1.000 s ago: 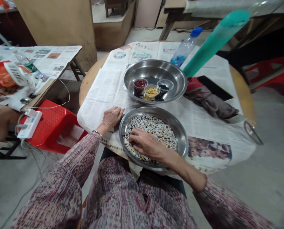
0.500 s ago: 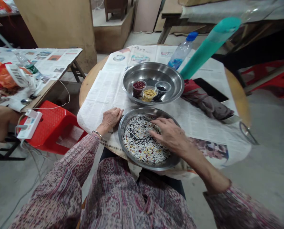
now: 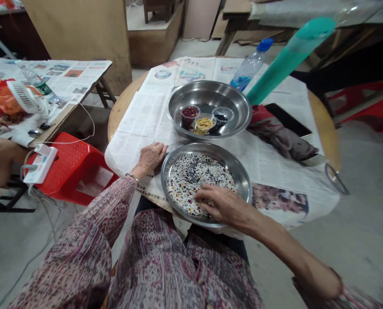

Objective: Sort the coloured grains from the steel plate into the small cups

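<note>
In front of me a round steel basin (image 3: 246,182) holds white rice-like grains (image 3: 181,194) mixed with black, yellow and dark red bits. My right hand (image 3: 225,204) reaches into it, fingers bent and thumb drawn close, the tips down at the grains. Whatever those tips pinch is too small to make out. Left of the rim, my left hand (image 3: 150,158) rests on the newspaper, fingers curled, nothing visible in it. A second steel basin (image 3: 236,96) behind contains three clear cups: red beans (image 3: 190,112), yellow beans (image 3: 204,124) and black beans (image 3: 221,117).
Newspaper (image 3: 136,120) covers the round table. A blue-capped bottle (image 3: 249,66), a green tube-shaped thing (image 3: 288,62), a grey and red cloth (image 3: 278,137) and a dark flat device (image 3: 288,119) lie or stand right. Left are a red stool (image 3: 70,171) and power strip (image 3: 43,165).
My right hand has moved toward me over the grains, and its spread fingers have drawn together. My left hand stays beside the basin. The view has shifted slightly.
</note>
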A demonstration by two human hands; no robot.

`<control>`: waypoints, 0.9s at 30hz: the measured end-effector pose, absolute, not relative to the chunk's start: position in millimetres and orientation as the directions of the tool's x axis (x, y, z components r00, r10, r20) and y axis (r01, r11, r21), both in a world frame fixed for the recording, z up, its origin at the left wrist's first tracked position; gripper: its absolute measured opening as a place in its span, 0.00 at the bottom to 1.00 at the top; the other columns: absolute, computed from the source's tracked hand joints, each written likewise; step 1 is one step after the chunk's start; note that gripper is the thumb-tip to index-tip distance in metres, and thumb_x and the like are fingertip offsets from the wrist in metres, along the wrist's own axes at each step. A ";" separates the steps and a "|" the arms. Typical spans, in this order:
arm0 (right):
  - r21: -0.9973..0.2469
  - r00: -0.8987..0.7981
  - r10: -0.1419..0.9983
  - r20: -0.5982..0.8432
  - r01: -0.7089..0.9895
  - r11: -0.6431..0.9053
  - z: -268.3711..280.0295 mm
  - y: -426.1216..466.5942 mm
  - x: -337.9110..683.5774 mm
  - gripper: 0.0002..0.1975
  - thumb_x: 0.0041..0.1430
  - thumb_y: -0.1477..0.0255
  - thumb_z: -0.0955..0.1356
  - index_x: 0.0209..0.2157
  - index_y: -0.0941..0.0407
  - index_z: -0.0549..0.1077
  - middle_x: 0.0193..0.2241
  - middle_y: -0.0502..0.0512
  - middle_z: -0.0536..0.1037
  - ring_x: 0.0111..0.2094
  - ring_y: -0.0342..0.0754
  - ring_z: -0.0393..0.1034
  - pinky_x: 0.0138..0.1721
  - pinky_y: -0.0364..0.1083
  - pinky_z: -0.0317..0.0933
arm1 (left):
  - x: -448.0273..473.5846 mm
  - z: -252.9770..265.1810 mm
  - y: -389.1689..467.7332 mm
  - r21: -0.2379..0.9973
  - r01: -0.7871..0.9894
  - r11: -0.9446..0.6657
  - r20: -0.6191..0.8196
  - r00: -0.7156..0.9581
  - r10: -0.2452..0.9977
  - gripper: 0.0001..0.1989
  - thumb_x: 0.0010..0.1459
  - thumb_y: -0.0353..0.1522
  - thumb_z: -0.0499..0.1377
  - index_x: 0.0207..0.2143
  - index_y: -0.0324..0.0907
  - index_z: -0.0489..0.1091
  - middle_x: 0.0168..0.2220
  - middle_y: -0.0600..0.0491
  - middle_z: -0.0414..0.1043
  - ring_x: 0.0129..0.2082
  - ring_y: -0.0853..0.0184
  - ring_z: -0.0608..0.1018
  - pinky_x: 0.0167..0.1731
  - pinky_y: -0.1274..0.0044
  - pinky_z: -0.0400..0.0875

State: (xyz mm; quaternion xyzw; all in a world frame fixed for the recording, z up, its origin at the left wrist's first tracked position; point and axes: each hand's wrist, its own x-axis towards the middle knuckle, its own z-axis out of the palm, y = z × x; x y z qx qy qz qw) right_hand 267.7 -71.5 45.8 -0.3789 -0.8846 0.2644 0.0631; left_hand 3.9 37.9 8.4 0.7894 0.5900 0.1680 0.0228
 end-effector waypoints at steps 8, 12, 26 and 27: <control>-0.389 -0.664 0.747 -0.015 0.692 0.608 29.7 -87.9 266.8 0.13 0.65 0.80 0.62 0.38 0.53 0.77 0.37 0.56 0.77 0.36 0.48 0.72 0.37 0.46 0.66 | 3.8 7.9 38.7 0.208 0.933 -0.293 0.245 0.241 0.939 0.16 0.72 0.37 0.51 0.32 0.42 0.71 0.34 0.50 0.77 0.34 0.66 0.76 0.34 0.75 0.63; -0.342 -0.568 0.813 0.128 0.744 0.574 25.2 -66.8 261.6 0.14 0.65 0.79 0.61 0.43 0.54 0.77 0.44 0.61 0.78 0.44 0.53 0.73 0.45 0.52 0.69 | 3.5 7.4 39.3 0.218 0.929 -0.298 0.249 0.243 0.938 0.16 0.72 0.37 0.51 0.32 0.42 0.71 0.34 0.50 0.77 0.34 0.66 0.76 0.34 0.75 0.63; -0.414 -0.355 0.933 0.055 0.842 0.344 20.7 -41.5 279.8 0.12 0.55 0.78 0.63 0.36 0.56 0.76 0.38 0.59 0.79 0.40 0.53 0.74 0.46 0.50 0.65 | 4.4 8.4 38.3 0.240 0.922 -0.303 0.238 0.247 0.939 0.16 0.72 0.37 0.51 0.32 0.42 0.71 0.34 0.49 0.76 0.34 0.66 0.76 0.35 0.76 0.63; -0.457 -0.363 0.930 0.057 0.819 0.347 21.5 -42.1 274.6 0.11 0.54 0.79 0.63 0.34 0.55 0.76 0.36 0.57 0.79 0.39 0.52 0.74 0.45 0.50 0.66 | 4.3 8.6 38.1 0.243 0.921 -0.303 0.232 0.248 0.941 0.16 0.72 0.37 0.51 0.32 0.42 0.70 0.34 0.49 0.76 0.34 0.66 0.77 0.35 0.75 0.64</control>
